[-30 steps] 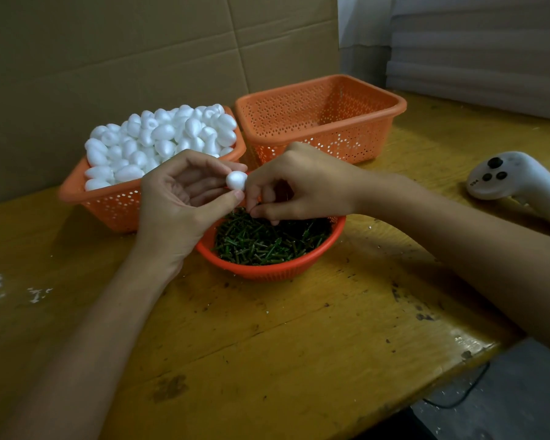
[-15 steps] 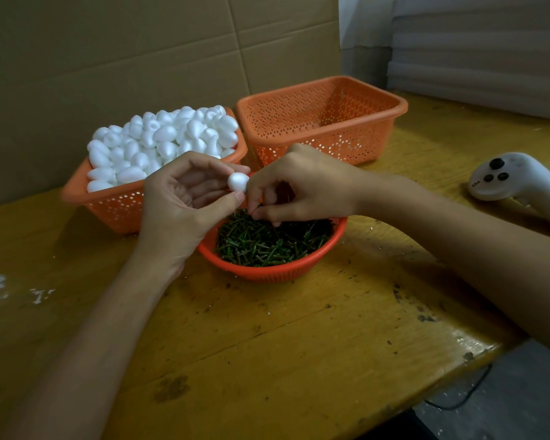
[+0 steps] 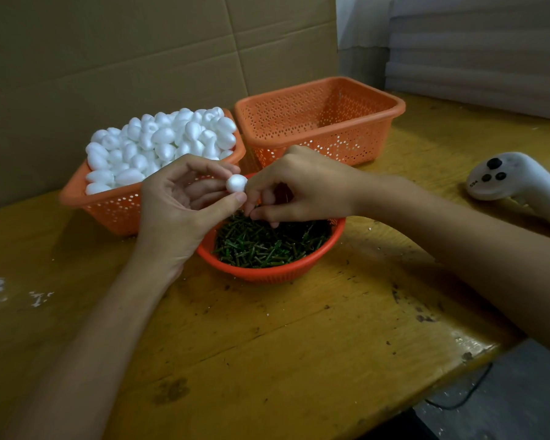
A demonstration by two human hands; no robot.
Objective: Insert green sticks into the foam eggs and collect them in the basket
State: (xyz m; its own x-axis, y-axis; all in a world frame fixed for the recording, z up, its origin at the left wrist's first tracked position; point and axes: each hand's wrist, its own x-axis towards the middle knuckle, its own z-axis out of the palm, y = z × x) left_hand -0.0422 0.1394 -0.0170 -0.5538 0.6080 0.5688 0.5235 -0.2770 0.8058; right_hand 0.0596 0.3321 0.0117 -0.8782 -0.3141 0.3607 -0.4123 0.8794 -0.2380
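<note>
Small white foam egg (image 3: 236,183): pinched at thumb and fingertips of left hand (image 3: 178,204), raised over far rim of round orange plastic bowl (image 3: 267,276), side turned toward right hand (image 3: 302,185), likely for piercing.
Left hand: curled round egg, palm up, steadying it.
Right hand: fingers curled, thumb and forefinger tips together just below egg; cannot tell whether a stick sits between them.
Short green sticks (image 3: 267,246): heaped in bowl, middle of yellow-brown wooden surface (image 3: 267,344), directly under both hands for short reach.
Orange rectangular basket of spare foam eggs (image 3: 115,214): far-left side, beside left hand.
Empty orange rectangular basket (image 3: 324,144): far edge, touching or just beside the full one; probably for finished eggs, none collected yet.
</note>
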